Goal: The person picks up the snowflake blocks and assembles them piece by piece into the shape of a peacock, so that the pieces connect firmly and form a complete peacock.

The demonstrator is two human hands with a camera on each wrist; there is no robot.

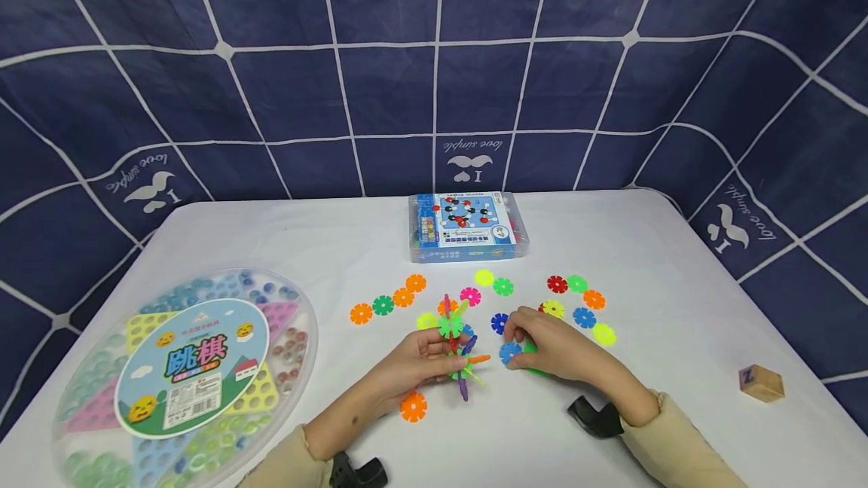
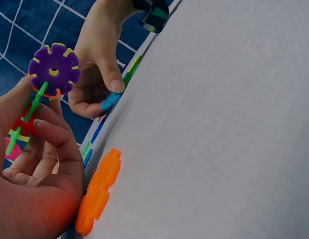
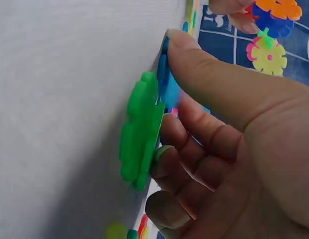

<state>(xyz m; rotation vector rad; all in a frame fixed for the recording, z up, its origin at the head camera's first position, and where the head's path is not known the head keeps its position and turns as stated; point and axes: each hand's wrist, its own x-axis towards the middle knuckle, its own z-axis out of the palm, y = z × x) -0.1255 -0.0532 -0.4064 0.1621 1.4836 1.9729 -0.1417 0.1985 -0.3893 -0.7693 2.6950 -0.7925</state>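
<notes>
Beige sleeves (image 1: 678, 443) lie nearest, left hand (image 1: 415, 361) gripping a spiky plastic cluster (image 1: 450, 327), right hand (image 1: 557, 343) pinching a notched blue disc (image 1: 510, 353).

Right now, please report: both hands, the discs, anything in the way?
Left hand holds joined discs. Right hand pinches blue disc. Green disc close by, possibly obstructing.

Open tabletop (image 1: 678, 285) stretches to the far right corner, past a wooden block (image 1: 761, 383) near the right edge; loose discs (image 1: 403, 297) clutter the center, a plastic case (image 1: 468, 226) blocks the far edge's middle and a round game board (image 1: 193, 367) crowds the left edge.
</notes>
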